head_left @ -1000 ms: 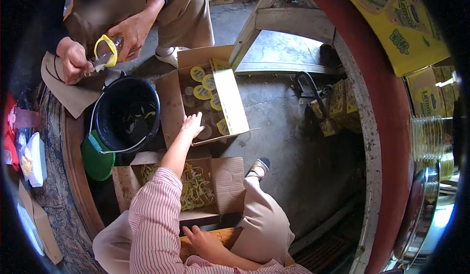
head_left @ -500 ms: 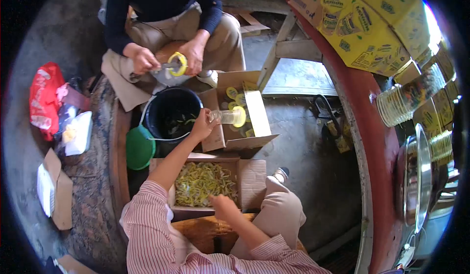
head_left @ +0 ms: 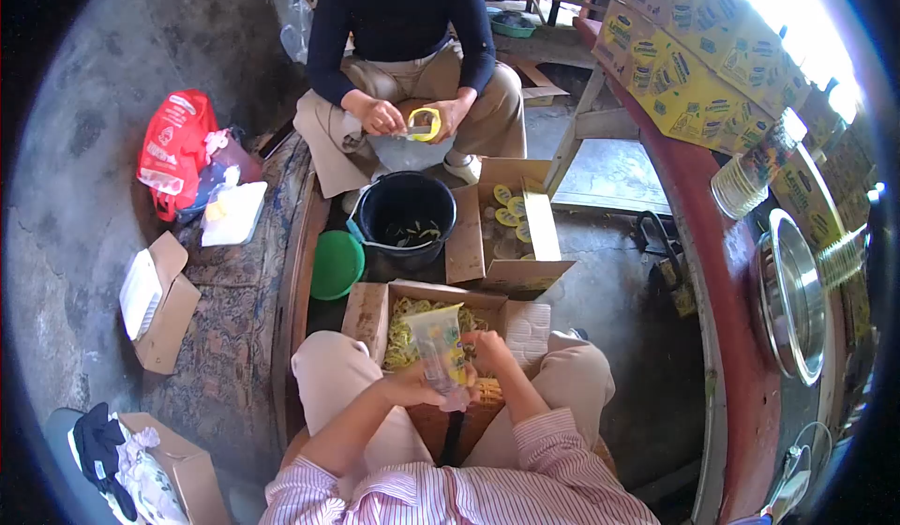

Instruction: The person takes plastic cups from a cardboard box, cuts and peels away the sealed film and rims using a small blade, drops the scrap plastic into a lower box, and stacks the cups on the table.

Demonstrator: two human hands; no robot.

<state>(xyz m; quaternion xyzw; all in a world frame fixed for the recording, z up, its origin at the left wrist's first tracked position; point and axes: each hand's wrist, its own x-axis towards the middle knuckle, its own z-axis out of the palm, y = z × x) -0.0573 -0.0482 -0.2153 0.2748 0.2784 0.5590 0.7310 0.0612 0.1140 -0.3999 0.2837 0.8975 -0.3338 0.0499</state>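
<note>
My left hand (head_left: pixel 412 386) is closed around the lower part of a clear plastic cup (head_left: pixel 431 342) with yellow print on its side. The cup is tilted, its wide end away from me, above a cardboard box (head_left: pixel 373 323) of yellow-green strips (head_left: pixel 403 342). Close to the cup's right side is my right hand (head_left: pixel 486 352), its fingers bent and pressed together; what they hold, if anything, is too small to make out. Part of the strips is hidden behind the cup and my hands.
Opposite sits a person holding a yellow-rimmed clear piece (head_left: pixel 425 125). Between us stand a dark bucket (head_left: pixel 375 211), a green lid (head_left: pixel 337 264) and an open carton (head_left: pixel 553 220) with yellow-topped cups. A red ledge (head_left: pixel 717 337) with steel basins (head_left: pixel 797 291) runs along the right.
My left hand has drawn back from beside the open carton towards my lap with a clear cup. My right hand has risen to the cup's side. The view has tilted up.
</note>
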